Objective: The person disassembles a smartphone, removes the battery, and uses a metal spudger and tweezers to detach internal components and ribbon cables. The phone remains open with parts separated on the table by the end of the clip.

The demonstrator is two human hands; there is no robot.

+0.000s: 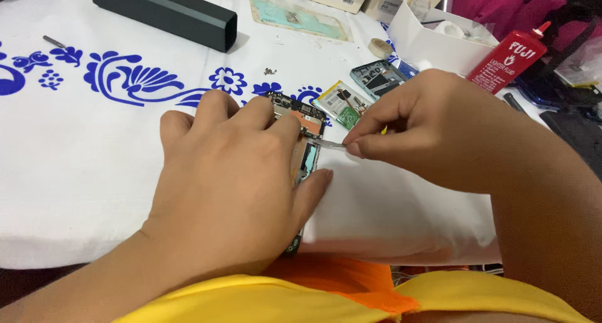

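My left hand (232, 179) lies palm down over an opened phone body (305, 119), pressing it onto the white cloth; only its top circuit board and right edge show past my fingers. Pinched in my right hand (414, 125) is a thin metal tweezer (329, 144), its tip touching the phone's inner frame just below the board. Most of the phone is hidden under my left hand.
A battery with a small green board (342, 104) and a grey phone frame (379, 77) lie behind the phone. A long black box (166, 13), a phone back cover (298, 17), a white box (433, 44), a tape roll (380, 47) and a red bottle (513, 60) stand farther back.
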